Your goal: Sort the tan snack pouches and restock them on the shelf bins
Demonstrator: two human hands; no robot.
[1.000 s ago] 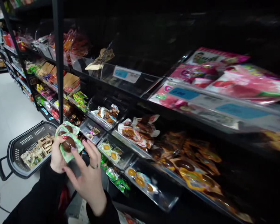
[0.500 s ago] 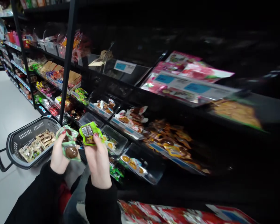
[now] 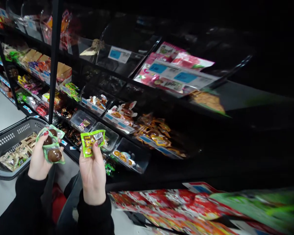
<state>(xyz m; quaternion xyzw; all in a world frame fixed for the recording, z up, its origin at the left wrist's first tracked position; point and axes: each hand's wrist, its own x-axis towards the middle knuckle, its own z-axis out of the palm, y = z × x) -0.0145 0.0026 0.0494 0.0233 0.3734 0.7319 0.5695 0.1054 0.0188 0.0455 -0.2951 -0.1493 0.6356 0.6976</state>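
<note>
My left hand [image 3: 38, 160] is closed round clear, green-edged packets of round brown eggs [image 3: 54, 154]; my thumb presses on the upper ones. To its right, my right hand [image 3: 93, 174] pinches a small bright-green snack packet [image 3: 89, 143] between thumb and fingers, with its printed face towards me. A grey shopping basket [image 3: 2, 138] with perforated sides stands on the floor behind my left hand. Inside it lie several beige packets [image 3: 19, 153]. Just past the green packet, clear bins [image 3: 131, 155] sit on the lower shelf, one with yellowish round packs in it.
Black shelving runs along the right, with a dark upright post [image 3: 54, 62] behind my hands. Brown wrapped snacks [image 3: 156, 130] fill a middle bin, and pink packets [image 3: 166, 65] lie above. Red bags [image 3: 176, 202] line the bottom shelf. Pale floor [image 3: 7, 111] shows at left.
The view has swung right and down, so the basket and shelves sit further left and more red bags show. The green packet has been turned in my right hand. Both hands have drawn apart.
</note>
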